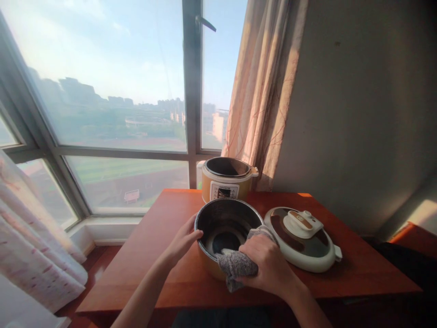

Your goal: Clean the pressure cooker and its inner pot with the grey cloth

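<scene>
A dark-lined inner pot point(227, 218) with a golden outside stands near the middle of the table, tilted slightly toward me. My left hand point(187, 237) grips its left rim, the thumb over the edge and the fingers along the outer wall. In my right hand point(264, 259) is a bunched grey cloth point(235, 265), which lies over the pot's near right rim. Behind the pot sits the pressure cooker body point(208, 184), yellow and white with a control panel. The cooker lid point(309, 256), cream with a dark top and a handle, rests to the right of the pot.
The reddish-brown wooden table point(143, 255) reaches toward a large window point(119, 114). A beige curtain point(259, 91) hangs behind the cooker, beside a grey wall point(348, 114). Another patterned curtain point(34, 237) hangs at the left.
</scene>
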Demonstrator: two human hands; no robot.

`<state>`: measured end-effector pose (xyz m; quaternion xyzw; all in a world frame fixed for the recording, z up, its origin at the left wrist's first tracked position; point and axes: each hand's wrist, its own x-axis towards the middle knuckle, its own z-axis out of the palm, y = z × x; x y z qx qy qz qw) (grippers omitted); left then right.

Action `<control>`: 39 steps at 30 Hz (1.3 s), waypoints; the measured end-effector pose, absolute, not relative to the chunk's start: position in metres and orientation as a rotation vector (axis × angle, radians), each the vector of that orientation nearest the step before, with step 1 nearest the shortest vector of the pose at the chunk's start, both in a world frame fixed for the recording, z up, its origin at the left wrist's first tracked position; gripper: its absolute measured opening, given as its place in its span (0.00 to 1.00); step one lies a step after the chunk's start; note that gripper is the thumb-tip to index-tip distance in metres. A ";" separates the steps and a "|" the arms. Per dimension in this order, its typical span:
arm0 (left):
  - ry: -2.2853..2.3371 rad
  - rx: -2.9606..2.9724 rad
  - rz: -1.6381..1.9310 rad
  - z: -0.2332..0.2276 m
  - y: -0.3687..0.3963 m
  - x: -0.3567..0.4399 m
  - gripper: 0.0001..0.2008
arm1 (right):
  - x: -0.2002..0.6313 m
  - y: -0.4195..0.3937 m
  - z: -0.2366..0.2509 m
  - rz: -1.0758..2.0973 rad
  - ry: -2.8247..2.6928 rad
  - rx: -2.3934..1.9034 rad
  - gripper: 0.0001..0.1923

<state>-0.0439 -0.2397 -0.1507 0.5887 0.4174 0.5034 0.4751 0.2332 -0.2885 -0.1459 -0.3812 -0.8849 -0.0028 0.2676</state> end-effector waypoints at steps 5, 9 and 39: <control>1.094 1.333 1.388 -0.169 -0.249 -0.027 0.27 | 0.228 -0.288 -0.154 -0.052 -2.346 -1.080 0.20; 1.268 1.176 1.577 -0.187 -0.262 -0.012 0.27 | 0.219 -0.290 -0.158 -0.094 -2.298 -1.125 0.20; 1.111 1.356 1.617 -0.180 -0.271 -0.013 0.35 | 0.201 -0.298 -0.153 -0.121 -2.350 -1.073 0.21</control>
